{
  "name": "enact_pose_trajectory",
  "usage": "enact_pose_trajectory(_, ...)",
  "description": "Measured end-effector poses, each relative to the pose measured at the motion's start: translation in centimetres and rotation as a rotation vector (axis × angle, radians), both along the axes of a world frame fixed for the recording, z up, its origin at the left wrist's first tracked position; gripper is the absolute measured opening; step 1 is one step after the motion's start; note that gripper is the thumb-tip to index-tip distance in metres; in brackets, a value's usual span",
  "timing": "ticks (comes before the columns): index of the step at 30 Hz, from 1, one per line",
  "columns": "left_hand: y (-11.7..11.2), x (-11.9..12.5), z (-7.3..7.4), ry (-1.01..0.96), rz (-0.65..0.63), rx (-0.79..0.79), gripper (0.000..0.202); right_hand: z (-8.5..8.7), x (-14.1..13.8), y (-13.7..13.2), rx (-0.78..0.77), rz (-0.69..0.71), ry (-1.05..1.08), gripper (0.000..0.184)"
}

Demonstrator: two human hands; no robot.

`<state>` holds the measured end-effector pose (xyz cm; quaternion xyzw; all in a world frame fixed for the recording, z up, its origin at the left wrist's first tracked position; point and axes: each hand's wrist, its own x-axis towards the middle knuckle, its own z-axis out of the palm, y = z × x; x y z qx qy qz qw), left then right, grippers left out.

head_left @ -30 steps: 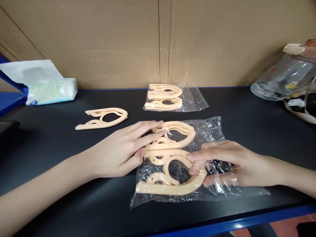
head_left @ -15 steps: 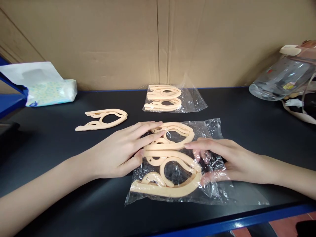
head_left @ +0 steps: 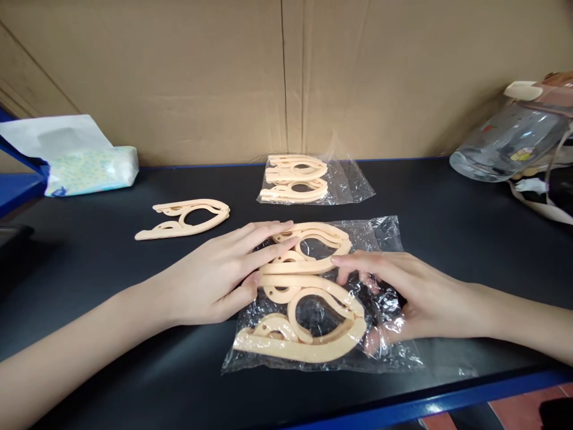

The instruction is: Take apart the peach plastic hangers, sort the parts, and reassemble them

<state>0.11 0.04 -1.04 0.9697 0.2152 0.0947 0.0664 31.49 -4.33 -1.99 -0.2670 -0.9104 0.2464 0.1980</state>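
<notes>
A clear plastic bag (head_left: 380,239) lies on the dark tabletop with cream folding clothes hangers (head_left: 329,352) inside, folded and set one above the other. My left hand (head_left: 224,275) rests on the hangers' left ends, fingers stretched out and slightly apart over the film. At the bag's right end is my right hand (head_left: 412,292), its index fingertip on the upper hanger and its thumb beside the lower one. Film covers the right thumb and some fingers, which stand apart; whether they are inside the bag is hard to make out. A loose folded hanger (head_left: 197,227) lies beyond my left hand.
Another clear bag of cream hangers (head_left: 295,176) lies at the back, before a cardboard wall (head_left: 201,77). A tissue pack (head_left: 92,170) sits back left. A clear bottle (head_left: 505,140) with a strap leans at the right. The table's blue edge (head_left: 425,403) runs along the front.
The right thumb has moved slightly down, and the loose film at the bag's right end has drawn in and crumpled toward my right hand. The left hand stays on the hangers.
</notes>
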Motion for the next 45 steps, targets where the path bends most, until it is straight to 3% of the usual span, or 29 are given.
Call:
enact_pose_trajectory(14, -0.1, 0.0, 0.1, 0.010, 0.008, 0.003, 0.059, -0.3, -0.1, -0.8, 0.189, -0.019, -0.012, 0.063)
enact_pose_trajectory(25, -0.2, -0.1, 0.1, 0.012, 0.022, 0.009, 0.061, -0.8, 0.6, -0.2, 0.268, 0.029, 0.095, 0.071)
enact_pose_trajectory(30, -0.3, 0.0, -0.1, -0.042, 0.031, 0.006, 0.058, -0.7, 0.2, -0.4, 0.224, 0.125, 0.146, 0.063)
enact_pose_trajectory(35, -0.3, 0.0, -0.2, -0.028, 0.039, 0.001, 0.057, 0.3, -0.4, -0.6, 0.230, 0.228, 0.094, 0.039)
enact_pose_trajectory(45, -0.3, 0.1, -0.2, -0.052, 0.045, -0.005, 0.055, 0.5, -0.1, -0.8, 0.340, 0.228, -0.108, 0.048)
